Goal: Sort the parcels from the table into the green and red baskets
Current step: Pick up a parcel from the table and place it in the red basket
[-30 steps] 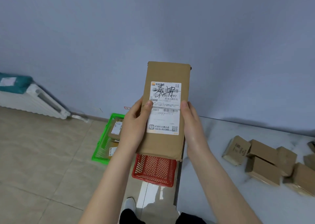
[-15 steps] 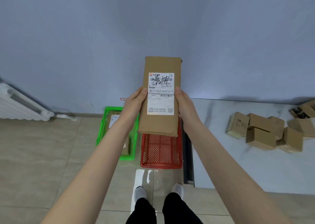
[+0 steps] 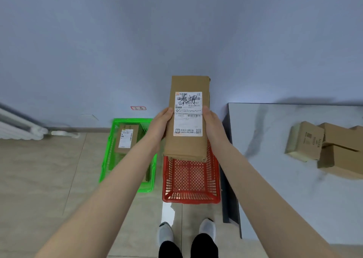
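Note:
A long brown cardboard parcel (image 3: 186,147) with a white shipping label is held upright in front of me, above the far end of the red basket (image 3: 191,196). My left hand (image 3: 160,126) grips its left edge and my right hand (image 3: 213,128) grips its right edge. The red basket on the floor shows nothing inside where it is visible. To its left stands the green basket (image 3: 106,159), which holds a labelled brown parcel (image 3: 125,137). Several more brown parcels (image 3: 306,141) lie on the white marble table (image 3: 275,179) at the right.
A white radiator (image 3: 17,128) runs along the wall at the far left. A small red-bordered label (image 3: 138,108) is stuck on the blue wall above the green basket. My feet (image 3: 186,232) stand on the tiled floor just before the red basket, beside the table's edge.
The view has swung down and to the right, so both baskets and my feet show fully. The parcel stays gripped in both hands, now lower and over the red basket.

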